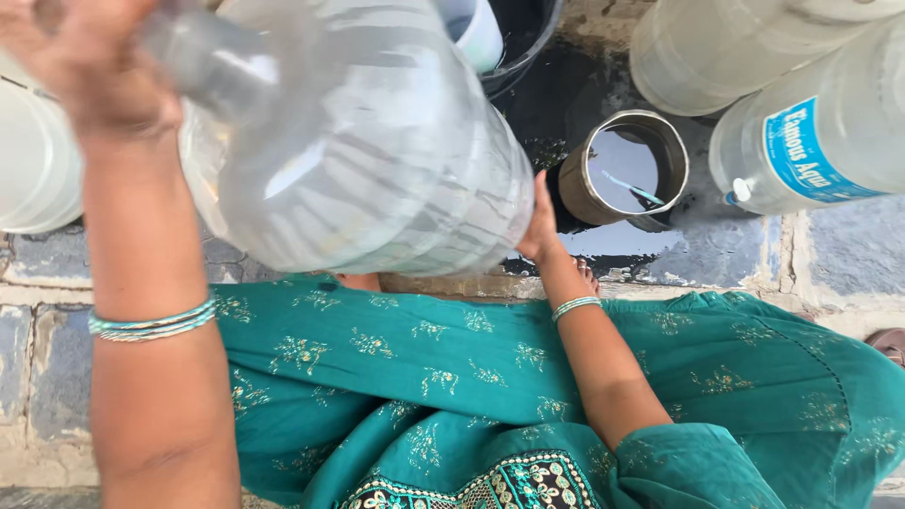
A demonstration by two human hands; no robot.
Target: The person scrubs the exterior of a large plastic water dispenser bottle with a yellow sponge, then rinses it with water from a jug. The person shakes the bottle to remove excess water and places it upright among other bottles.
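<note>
Looking down from the head camera, we hold a large clear plastic jug (pixel 368 141), ribbed and glossy, tipped on its side above our lap. Our left hand (pixel 90 66) is closed around its narrow neck end; our right hand (pixel 539 226) presses flat against its broad base, fingers hidden behind it. Just beyond sits a round metal pot (pixel 624 170) of water on wet, rough stone paving (pixel 848 254), near two more translucent jugs (pixel 801 104).

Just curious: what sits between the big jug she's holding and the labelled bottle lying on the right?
In the head view, a round metal pot of water stands on wet ground between the big clear jug and the labelled bottle.
</note>
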